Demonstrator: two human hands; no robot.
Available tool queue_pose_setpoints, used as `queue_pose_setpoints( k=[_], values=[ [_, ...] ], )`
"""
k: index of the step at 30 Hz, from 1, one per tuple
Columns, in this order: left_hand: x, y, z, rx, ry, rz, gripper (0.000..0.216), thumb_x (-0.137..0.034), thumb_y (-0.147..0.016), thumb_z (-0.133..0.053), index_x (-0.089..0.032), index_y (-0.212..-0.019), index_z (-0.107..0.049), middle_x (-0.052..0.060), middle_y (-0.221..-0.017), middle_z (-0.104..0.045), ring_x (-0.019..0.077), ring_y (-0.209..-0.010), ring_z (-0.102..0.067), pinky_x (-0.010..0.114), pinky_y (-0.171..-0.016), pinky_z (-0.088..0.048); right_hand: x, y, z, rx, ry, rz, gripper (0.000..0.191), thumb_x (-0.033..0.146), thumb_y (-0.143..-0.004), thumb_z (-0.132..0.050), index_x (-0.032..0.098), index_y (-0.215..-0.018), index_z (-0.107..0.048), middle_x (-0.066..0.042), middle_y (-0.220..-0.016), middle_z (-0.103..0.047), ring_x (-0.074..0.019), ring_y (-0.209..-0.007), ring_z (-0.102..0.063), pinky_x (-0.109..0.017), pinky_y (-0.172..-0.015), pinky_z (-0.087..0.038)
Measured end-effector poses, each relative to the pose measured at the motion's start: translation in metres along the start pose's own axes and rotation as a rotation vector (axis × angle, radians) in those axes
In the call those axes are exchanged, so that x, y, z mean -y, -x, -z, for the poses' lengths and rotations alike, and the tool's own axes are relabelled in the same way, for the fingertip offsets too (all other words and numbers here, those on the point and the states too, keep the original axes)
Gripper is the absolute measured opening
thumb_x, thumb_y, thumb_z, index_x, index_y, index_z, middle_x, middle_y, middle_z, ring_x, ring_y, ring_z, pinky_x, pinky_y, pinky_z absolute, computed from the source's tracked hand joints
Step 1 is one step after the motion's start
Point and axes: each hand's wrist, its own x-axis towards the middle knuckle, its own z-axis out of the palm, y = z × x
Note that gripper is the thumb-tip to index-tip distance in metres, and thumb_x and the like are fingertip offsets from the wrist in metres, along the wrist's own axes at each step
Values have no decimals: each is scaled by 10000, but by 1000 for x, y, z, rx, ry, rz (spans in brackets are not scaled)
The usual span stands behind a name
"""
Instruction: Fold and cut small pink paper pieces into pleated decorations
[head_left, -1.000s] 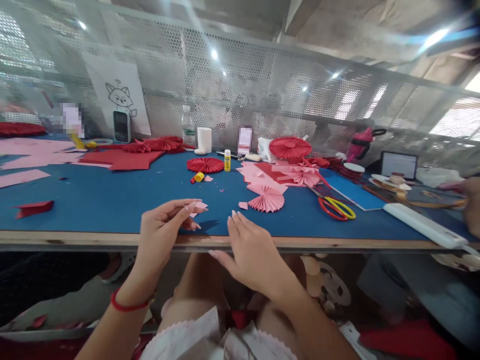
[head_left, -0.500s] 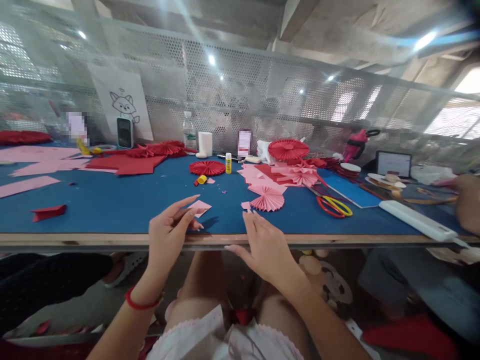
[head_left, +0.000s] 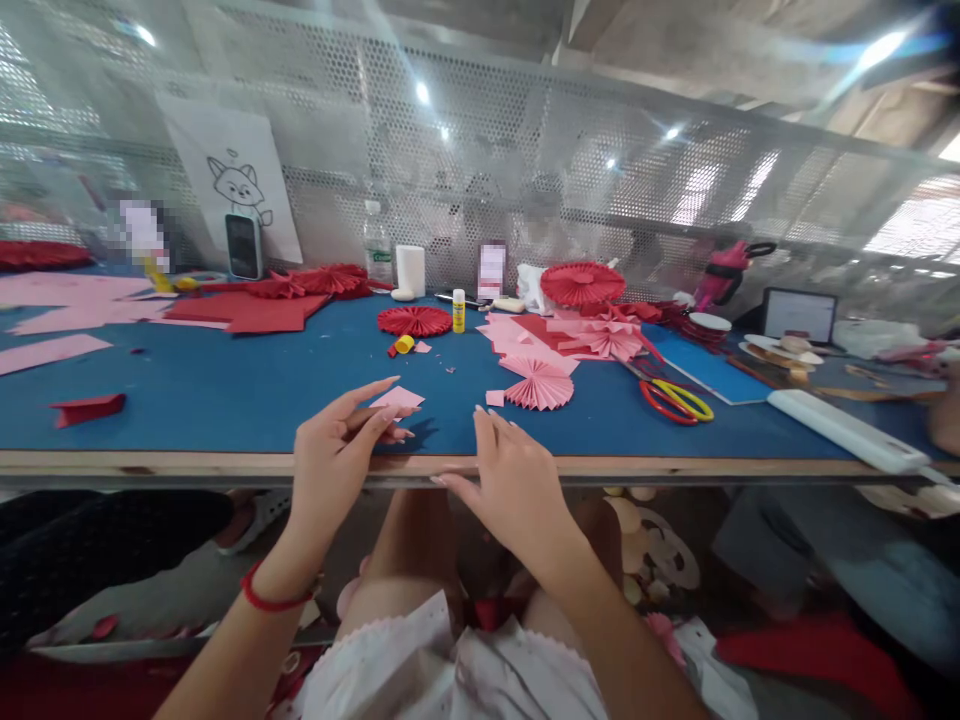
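Observation:
My left hand (head_left: 341, 450) pinches a small pink paper piece (head_left: 396, 399) between thumb and fingers, just above the front of the blue table (head_left: 247, 395). My right hand (head_left: 506, 480) rests at the table's wooden front edge with its fingers stretched out and nothing in them. A small pink paper scrap (head_left: 494, 397) and a folded pink paper fan (head_left: 538, 384) lie just beyond my right fingertips.
Red and yellow scissors (head_left: 675, 400) lie to the right, with a white bar (head_left: 847, 430) beyond them. A red paper fan (head_left: 414, 320), a glue bottle (head_left: 458, 310) and pink and red sheets cover the back. Another person's hand (head_left: 946, 410) shows at the far right.
My left hand has straightened its forefinger and shifted slightly right with the pink piece. My right hand has stayed at the table edge.

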Motion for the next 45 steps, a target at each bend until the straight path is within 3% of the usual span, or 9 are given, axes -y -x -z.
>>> queue_pose_setpoints(
  k=[3,7,11,15,18,23,28,34,45],
  values=[
    [-5,0,-1,68,72,77,617,-464,-803,-790,-179,-1335,-660,85,-937,-823,207,-790,-767,314,-832,-631,-2,26,7,-53,58,-4,666,386,-861,-773,24,-1370,-539,-273,-1387,-614,-377,-1283,-616,-496,-1018,-566],
    [-10,1,-11,127,140,73,599,-418,-821,-792,-198,-1359,-646,85,-985,-825,221,-904,-772,320,-890,-615,-12,44,9,-174,-2,41,572,395,-964,-627,91,-1430,-495,-193,-1373,-648,-323,-1287,-618,-499,-1074,-534],
    [-12,-2,-23,118,144,8,545,-412,-843,-778,-220,-1342,-668,92,-1040,-818,241,-954,-771,325,-873,-616,-30,37,-1,-386,-90,35,501,339,-1002,-543,123,-1447,-466,-167,-1402,-632,-285,-1330,-581,-502,-1130,-475],
    [-15,-3,-31,310,219,136,631,-441,-844,-774,-247,-1421,-606,120,-1044,-814,268,-988,-772,315,-845,-620,-38,24,-9,-356,-141,44,329,325,-1005,-529,141,-1258,-632,-146,-1239,-728,-291,-1170,-676,-482,-1027,-531],
    [-18,3,-34,372,277,154,680,-413,-877,-753,-308,-1501,-505,103,-1112,-802,236,-1016,-768,275,-879,-607,-33,18,-3,-394,-349,15,251,272,-1010,-514,164,-1179,-664,-110,-1161,-751,-241,-1073,-702,-400,-942,-555],
    [-27,15,-38,348,354,187,746,-371,-839,-798,-267,-1505,-479,100,-1080,-809,245,-1042,-764,250,-855,-618,-20,10,18,-565,-566,-36,165,209,-975,-545,165,-1038,-691,-40,-834,-685,-159,-776,-644,-295,-753,-532],
    [-32,21,-41,339,351,224,684,-379,-769,-842,-217,-1379,-579,121,-1052,-808,271,-907,-792,299,-781,-655,-14,0,21,-455,-590,17,175,239,-944,-630,182,-1070,-738,-37,-892,-685,-149,-793,-630,-284,-748,-518],
    [-32,34,-40,322,318,198,646,-385,-790,-805,-236,-1372,-569,93,-1001,-816,273,-924,-789,336,-823,-653,-13,1,14,-427,-768,-4,90,227,-898,-704,229,-926,-789,7,-752,-612,-116,-665,-570,-240,-625,-479],
    [-34,46,-27,118,292,150,420,-322,-764,-863,-263,-1148,-703,19,-843,-818,198,-793,-792,199,-728,-627,7,4,19,-458,-1138,-166,58,198,-842,-746,207,-807,-791,49,-642,-514,-63,-551,-448,-189,-492,-366]
  ],
)
